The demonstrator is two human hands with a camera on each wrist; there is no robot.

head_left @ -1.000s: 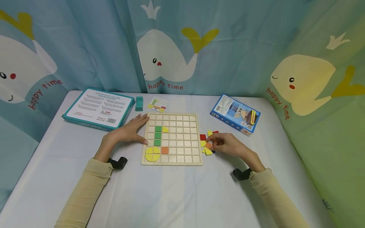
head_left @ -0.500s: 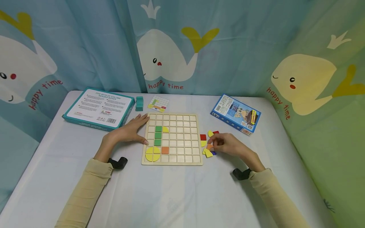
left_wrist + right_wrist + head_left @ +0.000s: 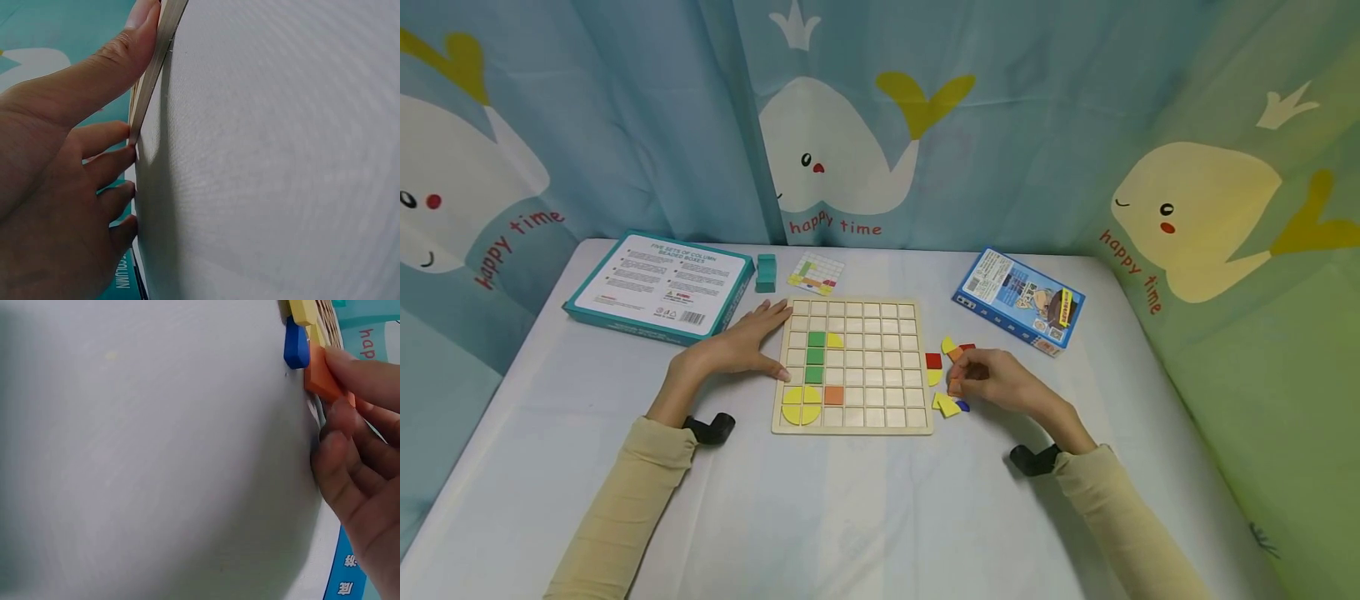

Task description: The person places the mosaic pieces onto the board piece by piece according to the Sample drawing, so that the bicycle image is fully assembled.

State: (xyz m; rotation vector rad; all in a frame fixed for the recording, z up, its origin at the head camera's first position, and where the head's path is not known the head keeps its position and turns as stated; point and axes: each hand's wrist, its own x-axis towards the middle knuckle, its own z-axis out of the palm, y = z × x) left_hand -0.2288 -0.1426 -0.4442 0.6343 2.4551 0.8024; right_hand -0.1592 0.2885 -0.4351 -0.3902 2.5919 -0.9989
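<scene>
One spread L hand (image 3: 737,343) touches wooden board (image 3: 874,360), prob. to steady it, while R hand (image 3: 997,382) pinches orange tile (image 3: 320,375), prob. for control.

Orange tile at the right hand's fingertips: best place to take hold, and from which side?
I'd pinch the orange tile by its far end, coming from the right, as the right hand does: it's a flat block, and the blue piece and yellow piece crowd its near end.
</scene>
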